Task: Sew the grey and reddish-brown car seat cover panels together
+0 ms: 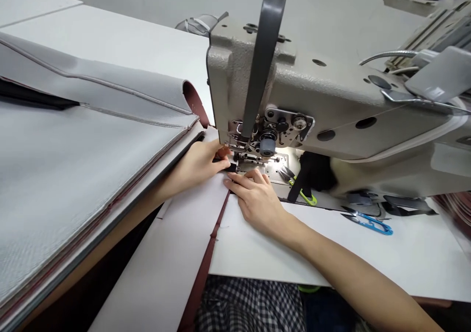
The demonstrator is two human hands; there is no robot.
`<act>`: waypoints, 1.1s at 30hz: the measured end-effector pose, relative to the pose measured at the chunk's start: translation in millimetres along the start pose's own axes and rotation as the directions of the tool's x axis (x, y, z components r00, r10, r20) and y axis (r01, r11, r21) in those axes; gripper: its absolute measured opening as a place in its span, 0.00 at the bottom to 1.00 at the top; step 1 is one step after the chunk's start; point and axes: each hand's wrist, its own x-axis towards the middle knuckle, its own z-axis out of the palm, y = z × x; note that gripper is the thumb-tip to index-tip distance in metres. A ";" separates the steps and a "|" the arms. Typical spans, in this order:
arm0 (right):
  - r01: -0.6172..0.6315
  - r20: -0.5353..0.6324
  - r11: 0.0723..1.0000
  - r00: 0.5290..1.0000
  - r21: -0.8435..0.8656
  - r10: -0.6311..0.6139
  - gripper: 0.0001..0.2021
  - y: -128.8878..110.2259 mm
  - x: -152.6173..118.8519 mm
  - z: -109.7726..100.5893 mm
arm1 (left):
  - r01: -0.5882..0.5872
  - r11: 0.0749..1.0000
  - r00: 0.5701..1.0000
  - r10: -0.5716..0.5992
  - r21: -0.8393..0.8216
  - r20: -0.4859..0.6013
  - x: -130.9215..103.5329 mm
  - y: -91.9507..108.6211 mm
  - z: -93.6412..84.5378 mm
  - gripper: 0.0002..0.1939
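The needle area of a grey sewing machine (pixel 312 96) is lit, with both my hands close in front of it. My left hand (pixel 200 162) has its thumb and fingers closed on a small black strip (pixel 231 168) beside the presser foot. My right hand (pixel 259 202) lies with fingers stretched out, their tips pressing at the edge of the long white panel (pixel 176 238). A dark red edge (pixel 209 253) runs along that panel towards me. The needle tip itself is hard to make out.
A large folded grey-white workpiece (pixel 81 170) with piped seams covers the left side, over my left forearm. Yellow-green thread snips (pixel 307 197) and black fabric (pixel 312 172) lie under the machine arm. Blue snips (pixel 371 223) rest on the white table (pixel 412 258) at right.
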 end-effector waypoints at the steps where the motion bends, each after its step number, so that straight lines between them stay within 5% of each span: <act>1: 0.007 -0.010 1.000 1.000 -0.014 -0.007 0.21 0.5 -0.5 0.4 | -0.001 1.000 1.000 0.001 0.015 0.015 4.2 0.6 0.2 0.11; 9: 0.123 -0.071 0.992 0.990 0.031 -0.120 0.21 6.7 2.9 3.9 | -0.102 0.958 0.995 0.097 0.267 0.034 10.2 2.5 7.0 0.05; 16: 0.151 -0.109 0.985 0.984 0.088 -0.141 0.20 12.0 9.3 1.2 | -0.046 0.996 0.996 0.040 -0.081 -0.074 23.2 -22.2 22.8 0.17; 25: -0.006 -0.172 0.999 0.985 0.046 0.014 0.19 19.9 10.3 3.2 | -0.168 0.941 0.967 0.100 -0.292 -0.235 47.9 -29.7 38.6 0.07; 30: 0.019 -0.214 0.993 0.977 0.116 0.007 0.12 12.3 -2.7 5.5 | -0.311 0.940 0.886 0.233 -0.142 -0.400 25.5 -20.4 39.3 0.09; 33: 0.074 -0.166 0.996 0.984 0.057 -0.064 0.09 0.2 -11.9 6.9 | -0.224 0.974 0.900 0.214 0.019 -0.378 -0.6 -5.2 32.2 0.05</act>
